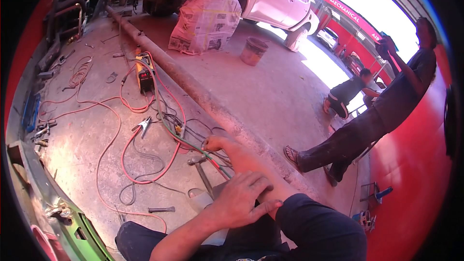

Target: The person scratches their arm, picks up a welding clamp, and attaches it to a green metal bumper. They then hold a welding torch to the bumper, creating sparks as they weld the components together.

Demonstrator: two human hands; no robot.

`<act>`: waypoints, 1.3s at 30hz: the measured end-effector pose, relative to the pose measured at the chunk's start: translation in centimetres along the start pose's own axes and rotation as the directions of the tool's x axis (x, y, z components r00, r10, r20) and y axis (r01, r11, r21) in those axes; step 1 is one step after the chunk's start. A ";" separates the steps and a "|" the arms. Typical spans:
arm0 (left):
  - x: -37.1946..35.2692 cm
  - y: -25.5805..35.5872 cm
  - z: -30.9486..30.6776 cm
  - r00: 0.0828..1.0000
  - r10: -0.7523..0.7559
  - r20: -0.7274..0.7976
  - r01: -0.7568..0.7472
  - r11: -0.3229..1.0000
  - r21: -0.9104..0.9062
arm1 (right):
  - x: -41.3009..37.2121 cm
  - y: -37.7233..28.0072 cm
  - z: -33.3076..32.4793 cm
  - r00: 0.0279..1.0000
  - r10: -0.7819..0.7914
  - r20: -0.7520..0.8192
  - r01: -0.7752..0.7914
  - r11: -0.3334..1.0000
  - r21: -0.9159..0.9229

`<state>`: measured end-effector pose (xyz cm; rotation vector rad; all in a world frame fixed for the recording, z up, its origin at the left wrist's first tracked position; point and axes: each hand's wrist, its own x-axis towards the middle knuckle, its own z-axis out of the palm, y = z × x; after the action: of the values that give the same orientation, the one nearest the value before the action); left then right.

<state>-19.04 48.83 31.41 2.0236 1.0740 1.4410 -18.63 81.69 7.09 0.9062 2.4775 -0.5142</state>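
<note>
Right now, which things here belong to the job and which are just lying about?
Likely the job's:
hammer, near the left hand
cables
clamp
yellow machine

Likely lying about:
pipe
bucket, farther off

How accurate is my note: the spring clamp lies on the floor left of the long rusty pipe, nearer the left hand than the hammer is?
One part is wrong: the head view shows the hammer nearer the left hand than the spring clamp is. The clamp does lie on the floor, left of the long rusty pipe.
</note>
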 end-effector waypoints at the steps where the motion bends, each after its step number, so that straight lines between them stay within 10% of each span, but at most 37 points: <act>1: 0.0 -0.3 0.5 0.998 0.010 -0.059 -0.008 0.999 0.032 | 0.0 0.1 -0.2 1.000 0.008 0.029 -0.008 1.000 0.006; 5: 0.0 -1.3 1.4 0.985 0.054 -0.164 -0.031 0.990 0.141 | -0.7 -0.1 -1.0 0.996 0.048 0.070 -0.052 0.997 0.063; 14: 0.0 1.0 -0.7 0.983 -0.087 0.161 0.123 0.966 -0.229 | 0.7 0.9 0.1 0.999 0.032 0.020 -0.034 0.997 0.064; 20: 0.0 -1.3 1.0 0.986 0.019 -0.166 0.004 0.991 0.133 | 0.4 1.2 -0.3 0.998 0.015 0.062 -0.025 0.987 0.157; 39: 0.0 0.2 -0.7 0.996 -0.090 0.026 0.093 0.990 -0.108 | 0.6 0.8 -0.3 0.998 0.050 0.036 -0.053 0.996 0.066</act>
<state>-19.61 48.68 31.76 1.8846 1.0418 1.3973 -18.57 82.73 6.92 0.9762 2.4123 -0.5930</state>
